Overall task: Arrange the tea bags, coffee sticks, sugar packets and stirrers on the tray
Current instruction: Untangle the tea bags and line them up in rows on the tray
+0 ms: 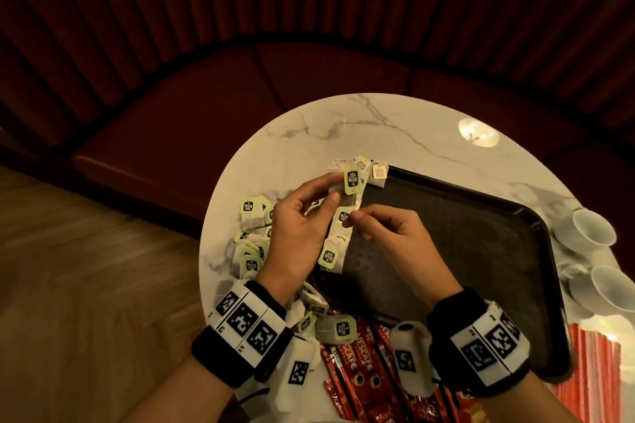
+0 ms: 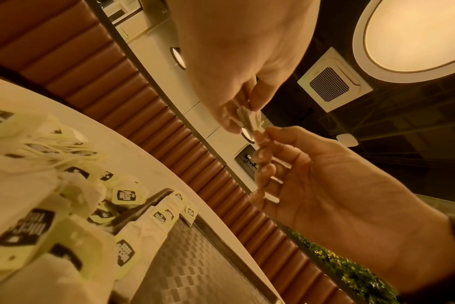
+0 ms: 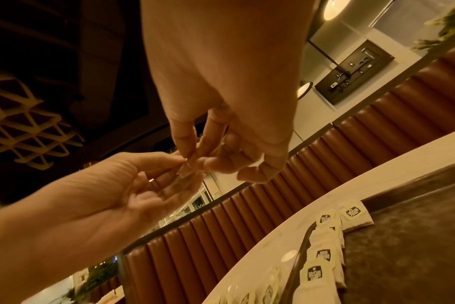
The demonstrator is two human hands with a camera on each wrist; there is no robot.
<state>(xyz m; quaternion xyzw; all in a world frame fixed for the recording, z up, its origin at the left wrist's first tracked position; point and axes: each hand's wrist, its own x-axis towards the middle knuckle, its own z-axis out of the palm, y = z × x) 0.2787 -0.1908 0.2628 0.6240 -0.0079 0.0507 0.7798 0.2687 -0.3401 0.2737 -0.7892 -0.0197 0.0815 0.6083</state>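
Above the tray's left edge, my left hand (image 1: pixel 338 187) (image 2: pixel 240 118) pinches a tea bag (image 1: pixel 352 182) (image 2: pixel 248 120) (image 3: pixel 186 174) with a pale green tag. My right hand (image 1: pixel 354 216) (image 2: pixel 260 135) (image 3: pixel 192 160) pinches the same bag's lower end between thumb and forefinger. A row of tea bags (image 1: pixel 331 252) (image 2: pixel 159 222) (image 3: pixel 322 253) lies along the left side of the black tray (image 1: pixel 464 251) (image 2: pixel 195 267) (image 3: pixel 416 246). Loose tea bags (image 1: pixel 251 244) are heaped on the table to the left. Red coffee sticks (image 1: pixel 354 364) lie near the front edge.
The round marble table (image 1: pixel 378 127) is small, with a dark padded bench (image 1: pixel 240 86) curving behind it. Two white cups (image 1: pixel 591 227) stand at the table's right edge. A bundle of red-striped packets (image 1: pixel 591 371) lies at the front right. Most of the tray's floor is bare.
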